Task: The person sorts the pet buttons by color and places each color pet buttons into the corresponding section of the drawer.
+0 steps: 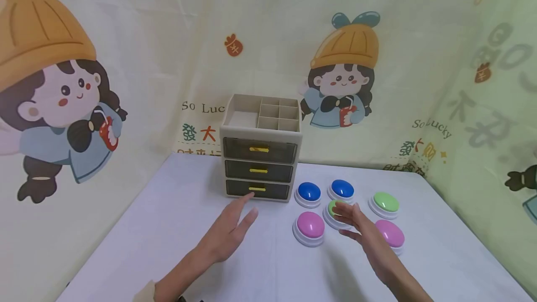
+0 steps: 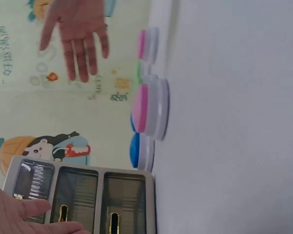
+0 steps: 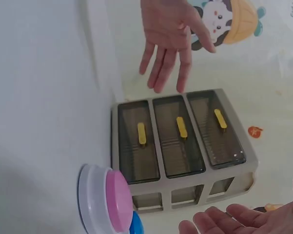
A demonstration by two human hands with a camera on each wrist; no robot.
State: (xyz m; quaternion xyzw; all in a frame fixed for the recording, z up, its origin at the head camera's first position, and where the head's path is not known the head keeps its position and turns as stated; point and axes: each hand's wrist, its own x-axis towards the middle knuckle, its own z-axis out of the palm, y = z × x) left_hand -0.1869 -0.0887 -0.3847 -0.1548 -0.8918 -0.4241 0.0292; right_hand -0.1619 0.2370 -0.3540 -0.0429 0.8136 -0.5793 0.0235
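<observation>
My left hand (image 1: 228, 229) hovers over the table in front of a small drawer cabinet (image 1: 261, 133), fingers straight and nothing held. The cabinet has three dark drawers with yellow handles, all closed, and an open divided top. To the right, my right hand (image 1: 369, 236) is raised with straight fingers, empty, overlapping a green button (image 1: 333, 209) in the head view. Round it stand a pink button (image 1: 310, 225), another pink one (image 1: 391, 234), partly hidden, and a second green button (image 1: 386, 202). Two blue buttons (image 1: 309, 192) sit beside the cabinet.
A white cloth covers the table (image 1: 260, 264). Behind and at both sides hangs a printed curtain (image 1: 268, 13) with cartoon figures, close against the table's back edge.
</observation>
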